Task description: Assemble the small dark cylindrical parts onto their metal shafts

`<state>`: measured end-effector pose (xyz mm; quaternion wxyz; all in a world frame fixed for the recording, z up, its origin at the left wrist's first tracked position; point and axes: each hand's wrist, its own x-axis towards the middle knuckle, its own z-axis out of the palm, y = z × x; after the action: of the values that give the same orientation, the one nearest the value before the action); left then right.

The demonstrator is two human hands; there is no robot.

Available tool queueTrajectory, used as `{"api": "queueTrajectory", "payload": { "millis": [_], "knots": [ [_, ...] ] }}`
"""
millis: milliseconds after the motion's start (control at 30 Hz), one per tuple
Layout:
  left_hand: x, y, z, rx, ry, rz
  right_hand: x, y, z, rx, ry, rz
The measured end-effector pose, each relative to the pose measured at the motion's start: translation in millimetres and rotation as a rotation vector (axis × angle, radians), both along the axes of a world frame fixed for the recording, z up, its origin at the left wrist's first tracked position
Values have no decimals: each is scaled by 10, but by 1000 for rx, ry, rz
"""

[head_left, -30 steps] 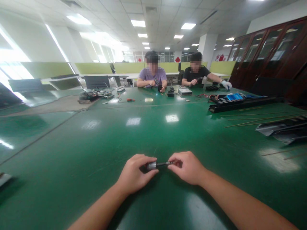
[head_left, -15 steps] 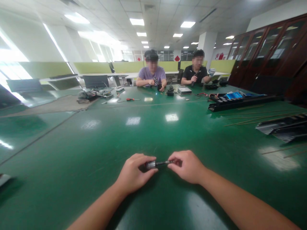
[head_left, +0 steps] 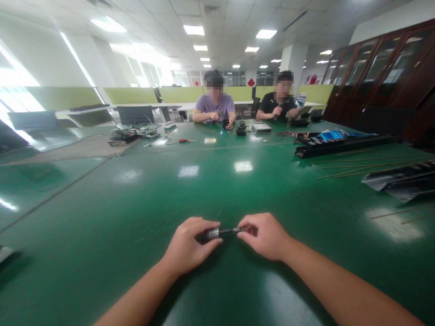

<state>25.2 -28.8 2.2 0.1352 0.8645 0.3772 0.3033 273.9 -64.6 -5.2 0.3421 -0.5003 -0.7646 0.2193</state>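
Both hands (head_left: 227, 242) unmoved on metal rod (head_left: 222, 232); far glove (head_left: 300, 99) raised

The small silver-and-black metal cylinder with a thin dark shaft (head_left: 220, 232) shows only its middle: its left end is buried in the curled left hand (head_left: 190, 246), and the shaft's tip vanishes under the fingers of the right hand (head_left: 267, 235). Both forearms run off the bottom edge. Far left of the left hand, a pale flat object (head_left: 5, 253) is cut by the frame and blurred. Well beyond the right hand, the glossy black folded sheets (head_left: 404, 180) are clipped by the right edge. The cluttered heap of parts (head_left: 131, 134) far ahead of the left hand is too small to identify.
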Motion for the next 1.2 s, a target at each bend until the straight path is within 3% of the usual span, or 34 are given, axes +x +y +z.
{"api": "queueTrajectory", "payload": {
  "millis": [800,1200],
  "knots": [
    [-21,26,-7,17,-4,-11,-2,10,-9,0,-8,-5],
    [-125,144,-24,-32,-32,175,5,34,-21,21,24,-38]
  ]
}}
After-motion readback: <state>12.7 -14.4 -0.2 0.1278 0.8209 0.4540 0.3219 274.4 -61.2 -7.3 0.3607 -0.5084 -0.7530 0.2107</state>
